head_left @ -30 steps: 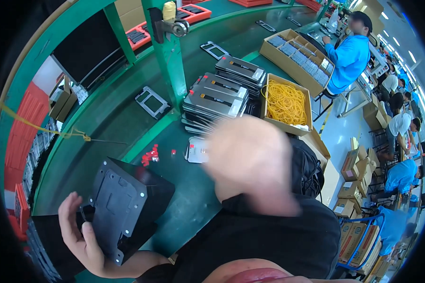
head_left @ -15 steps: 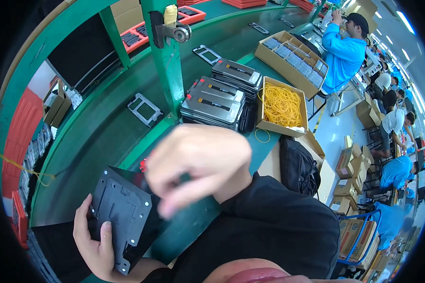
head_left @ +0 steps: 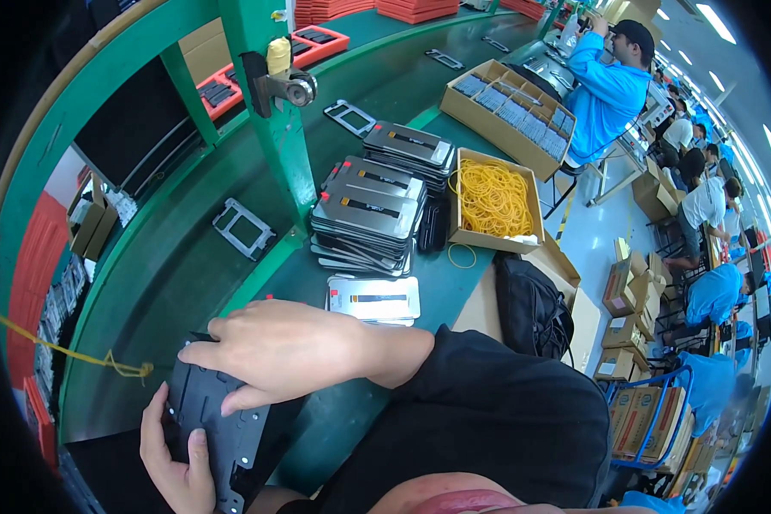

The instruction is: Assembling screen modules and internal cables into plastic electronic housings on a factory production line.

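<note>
A flat black plate [head_left: 228, 421] with molded recesses and bright round studs along its edges is tilted in front of me. My left hand [head_left: 178, 475] grips its lower left side, with the thumb lying on its face. Bent over the upper end, my right hand [head_left: 287, 347] has its thumb and fingers against the plate and covers that part. What lies under the right fingers is hidden. Just beyond my right wrist lie silvery flat panels [head_left: 377, 301] with a dark strip and a red tab. Behind them stands a taller stack of similar panels [head_left: 373, 201].
A box of yellow rubber bands [head_left: 493, 199] stands right of the stacks, beside a divided carton [head_left: 510, 116]. A green post [head_left: 278, 154] rises near the conveyor, where a grey frame [head_left: 243, 229] lies. A yellow cord [head_left: 68, 351] hangs at left. A person in blue [head_left: 610, 90] works farther off.
My right hand has come down and left from above the bench onto the black plate's upper end. The silvery panels it was hiding now show. The whole view has shifted slightly.
</note>
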`<state>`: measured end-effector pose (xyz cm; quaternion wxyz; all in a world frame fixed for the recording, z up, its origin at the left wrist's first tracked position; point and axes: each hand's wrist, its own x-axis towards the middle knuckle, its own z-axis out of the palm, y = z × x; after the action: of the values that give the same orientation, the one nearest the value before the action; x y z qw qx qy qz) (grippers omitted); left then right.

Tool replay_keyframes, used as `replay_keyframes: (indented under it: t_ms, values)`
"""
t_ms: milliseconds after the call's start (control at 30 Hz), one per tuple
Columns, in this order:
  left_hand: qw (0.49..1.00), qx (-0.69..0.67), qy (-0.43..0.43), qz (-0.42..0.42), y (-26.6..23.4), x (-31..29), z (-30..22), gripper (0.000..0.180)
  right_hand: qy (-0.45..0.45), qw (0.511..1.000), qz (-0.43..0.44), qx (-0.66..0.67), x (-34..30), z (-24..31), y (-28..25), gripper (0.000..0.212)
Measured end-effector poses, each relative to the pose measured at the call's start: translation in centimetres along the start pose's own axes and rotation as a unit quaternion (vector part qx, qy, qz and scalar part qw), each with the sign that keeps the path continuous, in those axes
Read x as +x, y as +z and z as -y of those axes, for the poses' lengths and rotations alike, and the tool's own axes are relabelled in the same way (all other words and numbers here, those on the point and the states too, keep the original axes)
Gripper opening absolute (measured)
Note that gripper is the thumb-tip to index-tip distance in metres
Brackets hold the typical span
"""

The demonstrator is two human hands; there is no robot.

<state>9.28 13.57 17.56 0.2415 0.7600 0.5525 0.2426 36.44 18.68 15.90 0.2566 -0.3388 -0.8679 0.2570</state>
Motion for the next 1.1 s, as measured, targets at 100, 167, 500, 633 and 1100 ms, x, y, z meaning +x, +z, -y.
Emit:
replay_keyframes:
  t_ms: [100, 167, 500, 633, 1100]
  values:
    - [1.0, -0.003, 0.002, 0.005, 0.0, 0.1, 0.2, 0.054, 0.002, 1.0, -0.004, -0.001, -0.1, -0.1, -0.1, 0.061]
    - [1.0, -0.008, 0.013, 0.005, 0.1, 0.2, 0.3, 0.054, 0.003, 1.0, -0.005, -0.003, -0.1, -0.1, 0.1, 0.06]
    - [1.0, 0.001, 0.029, 0.005, -0.2, 0.4, -1.0, 0.053, 0.001, 1.0, -0.005, 0.005, -0.1, 0.0, 0.0, 0.057]
    - [0.998, -0.031, 0.026, 0.043, -0.6, 0.7, -0.7, 0.048, 0.009, 1.0, 0.018, 0.008, 0.2, 0.1, -0.3, 0.059]
    - [0.999, -0.014, 0.017, 0.034, -0.7, 0.6, 0.1, 0.049, 0.004, 1.0, 0.019, 0.018, 1.6, 0.1, 1.6, 0.064]
